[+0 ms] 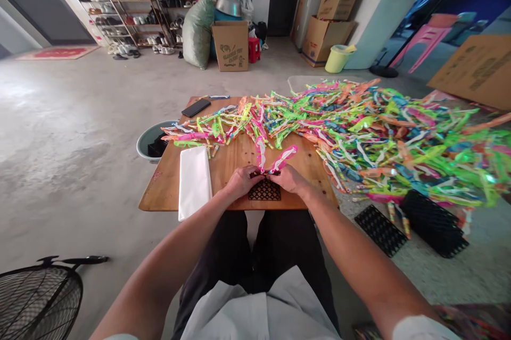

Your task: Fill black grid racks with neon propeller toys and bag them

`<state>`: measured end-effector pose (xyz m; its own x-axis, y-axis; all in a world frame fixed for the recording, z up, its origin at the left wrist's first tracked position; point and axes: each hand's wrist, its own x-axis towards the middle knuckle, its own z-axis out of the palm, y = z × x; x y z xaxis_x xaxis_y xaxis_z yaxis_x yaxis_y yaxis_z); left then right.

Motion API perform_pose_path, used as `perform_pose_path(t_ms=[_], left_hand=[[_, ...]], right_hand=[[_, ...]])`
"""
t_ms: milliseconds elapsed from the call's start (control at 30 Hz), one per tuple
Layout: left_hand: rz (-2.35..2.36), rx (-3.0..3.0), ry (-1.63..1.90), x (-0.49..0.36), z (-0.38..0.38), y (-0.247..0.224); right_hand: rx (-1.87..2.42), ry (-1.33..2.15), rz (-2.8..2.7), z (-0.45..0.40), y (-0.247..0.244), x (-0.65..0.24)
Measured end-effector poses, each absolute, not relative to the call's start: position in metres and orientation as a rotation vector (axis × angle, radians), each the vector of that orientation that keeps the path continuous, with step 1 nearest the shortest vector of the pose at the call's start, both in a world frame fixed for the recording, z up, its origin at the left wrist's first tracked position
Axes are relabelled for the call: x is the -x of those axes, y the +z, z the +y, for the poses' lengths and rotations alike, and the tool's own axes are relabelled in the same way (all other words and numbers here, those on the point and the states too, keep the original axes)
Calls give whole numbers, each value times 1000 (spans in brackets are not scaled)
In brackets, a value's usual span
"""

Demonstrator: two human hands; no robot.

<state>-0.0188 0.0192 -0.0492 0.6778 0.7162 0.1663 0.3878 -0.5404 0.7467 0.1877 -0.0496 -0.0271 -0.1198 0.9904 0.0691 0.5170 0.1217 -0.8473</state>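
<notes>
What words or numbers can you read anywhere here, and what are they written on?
None can be read clearly.
Brown cardboard box with dark printing by the green sack: print too blurred to read.
Flat brown cardboard sheet at the far right: faded lettering, unreadable.
Colourful plastic toy strips piled on the wooden table: no legible marks.
Black phone: screen dark, nothing shown.

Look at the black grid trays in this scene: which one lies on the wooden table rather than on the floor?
The black grid tray under both hands, at the wooden table's near edge. The flat grid tray and the stack of trays lie on the floor to the right.
</notes>
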Motion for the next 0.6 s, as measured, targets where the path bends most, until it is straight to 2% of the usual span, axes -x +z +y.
perform_pose_path(t_ms=[333,600], left_hand=[[885,-2205,541,20,17,-51],[835,-2237,558,20,10,-43]], right_hand=[[1576,884,-1554,-52,-37,-185],[1649,763,-1730,-56,-27,-180]])
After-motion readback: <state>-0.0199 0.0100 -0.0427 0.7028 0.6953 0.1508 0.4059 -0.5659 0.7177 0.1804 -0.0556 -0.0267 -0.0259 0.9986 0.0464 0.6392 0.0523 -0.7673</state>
